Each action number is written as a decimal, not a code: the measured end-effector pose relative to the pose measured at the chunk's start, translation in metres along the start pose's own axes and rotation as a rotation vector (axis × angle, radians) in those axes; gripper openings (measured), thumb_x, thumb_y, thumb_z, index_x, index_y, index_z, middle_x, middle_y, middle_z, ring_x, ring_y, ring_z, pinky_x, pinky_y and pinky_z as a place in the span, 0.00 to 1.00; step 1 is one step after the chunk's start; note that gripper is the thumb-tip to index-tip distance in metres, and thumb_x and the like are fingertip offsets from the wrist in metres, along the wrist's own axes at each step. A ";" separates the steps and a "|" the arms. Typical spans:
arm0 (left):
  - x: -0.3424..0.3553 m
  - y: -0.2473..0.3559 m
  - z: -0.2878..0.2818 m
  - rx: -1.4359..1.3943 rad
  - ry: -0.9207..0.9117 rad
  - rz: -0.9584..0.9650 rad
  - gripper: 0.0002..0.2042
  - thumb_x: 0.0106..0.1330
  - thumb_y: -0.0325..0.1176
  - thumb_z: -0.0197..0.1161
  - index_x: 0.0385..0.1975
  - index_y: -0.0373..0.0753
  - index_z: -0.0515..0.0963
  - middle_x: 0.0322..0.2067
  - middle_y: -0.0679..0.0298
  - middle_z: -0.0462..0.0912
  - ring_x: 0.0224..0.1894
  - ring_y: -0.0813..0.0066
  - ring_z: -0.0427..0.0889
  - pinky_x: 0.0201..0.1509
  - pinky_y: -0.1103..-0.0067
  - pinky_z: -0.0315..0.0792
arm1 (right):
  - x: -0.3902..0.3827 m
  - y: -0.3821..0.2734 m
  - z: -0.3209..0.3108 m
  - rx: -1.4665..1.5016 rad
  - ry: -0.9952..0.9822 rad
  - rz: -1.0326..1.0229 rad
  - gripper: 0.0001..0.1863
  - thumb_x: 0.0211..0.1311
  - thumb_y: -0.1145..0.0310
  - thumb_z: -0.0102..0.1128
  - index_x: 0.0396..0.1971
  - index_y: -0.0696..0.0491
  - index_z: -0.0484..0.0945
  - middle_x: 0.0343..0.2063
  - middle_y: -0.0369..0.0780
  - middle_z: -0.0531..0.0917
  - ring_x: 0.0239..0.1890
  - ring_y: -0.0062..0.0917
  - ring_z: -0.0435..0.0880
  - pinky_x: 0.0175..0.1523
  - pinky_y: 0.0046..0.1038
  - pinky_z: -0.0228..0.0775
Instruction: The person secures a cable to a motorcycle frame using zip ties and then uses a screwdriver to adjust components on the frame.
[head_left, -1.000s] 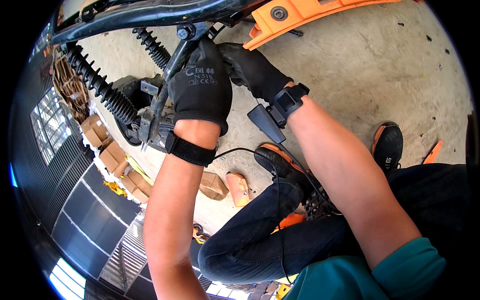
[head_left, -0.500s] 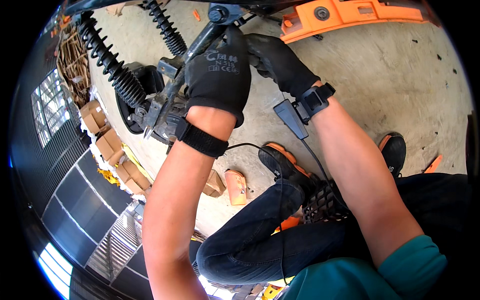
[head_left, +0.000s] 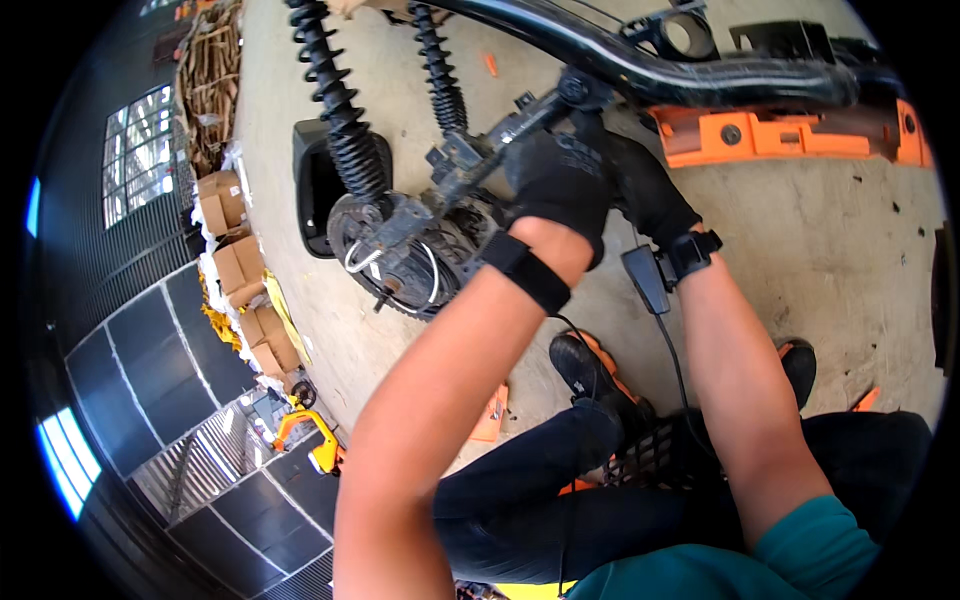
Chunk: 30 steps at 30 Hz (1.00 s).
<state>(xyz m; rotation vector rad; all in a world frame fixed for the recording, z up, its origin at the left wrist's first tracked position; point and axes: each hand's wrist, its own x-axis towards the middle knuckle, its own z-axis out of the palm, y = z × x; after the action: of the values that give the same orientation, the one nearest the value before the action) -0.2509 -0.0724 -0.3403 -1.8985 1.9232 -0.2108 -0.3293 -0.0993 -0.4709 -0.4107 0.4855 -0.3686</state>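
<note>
Black frame tube point(head_left: 700, 70) spans the top of the frame above the concrete floor point(head_left: 830, 250); below it, centre, the metal bracket point(head_left: 470, 160) sits over the round hub point(head_left: 400, 250), left hand point(head_left: 560, 180) gripping the bracket to steady it, right hand point(head_left: 650, 195) behind, grip state indeterminate.

Bare concrete floor point(head_left: 830, 250) lies open to your right in the frame. A black frame tube point(head_left: 650, 70) bars the top; coil springs point(head_left: 340, 110) and a hub assembly point(head_left: 400, 250) crowd upper left.
</note>
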 end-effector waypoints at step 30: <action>-0.007 0.023 0.005 -0.209 -0.404 -0.199 0.21 0.55 0.35 0.60 0.50 0.35 0.77 0.45 0.53 0.81 0.45 0.57 0.80 0.47 0.64 0.69 | -0.002 -0.032 0.004 -0.257 -0.047 -0.172 0.20 0.70 0.62 0.53 0.55 0.59 0.73 0.50 0.38 0.79 0.51 0.21 0.77 0.58 0.24 0.67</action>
<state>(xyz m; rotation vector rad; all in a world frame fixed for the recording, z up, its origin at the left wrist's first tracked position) -0.2703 -0.0632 -0.3524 -2.0745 1.5366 0.3072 -0.3363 -0.1250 -0.4519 -0.7121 0.4544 -0.4629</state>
